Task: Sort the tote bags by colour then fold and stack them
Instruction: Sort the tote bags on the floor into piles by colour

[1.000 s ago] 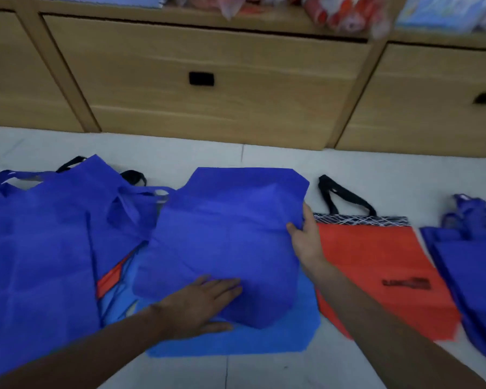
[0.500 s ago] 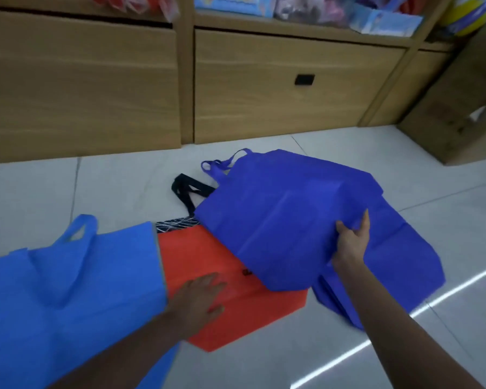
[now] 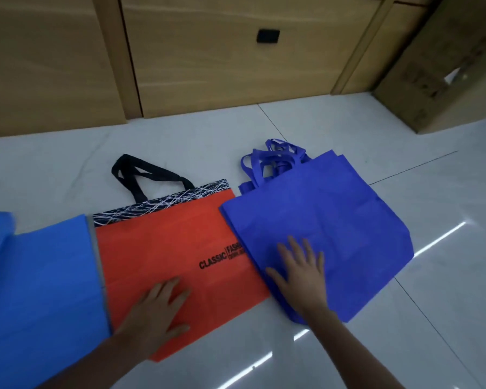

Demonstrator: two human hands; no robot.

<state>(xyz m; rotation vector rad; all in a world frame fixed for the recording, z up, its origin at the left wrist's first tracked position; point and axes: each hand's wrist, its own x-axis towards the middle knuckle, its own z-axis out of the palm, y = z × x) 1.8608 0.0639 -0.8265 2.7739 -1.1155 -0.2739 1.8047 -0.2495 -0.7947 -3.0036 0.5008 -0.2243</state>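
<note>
A pile of dark blue tote bags lies flat on the floor at the right, handles bunched at its far end. My right hand rests flat on its near left part, fingers spread. To its left lies an orange tote bag with black handles, a black-and-white lined top band and the print "CLASSIC". My left hand presses flat on the orange bag's near edge. A light blue tote bag lies at the far left, partly out of frame.
White glossy floor tiles stretch to the right and front. Wooden drawer fronts with a black handle line the back. A cardboard box stands at the back right.
My right hand carried the dark blue bag rightward, laid it on the dark blue pile and now lies flat on it. My left hand moved onto the orange bag.
</note>
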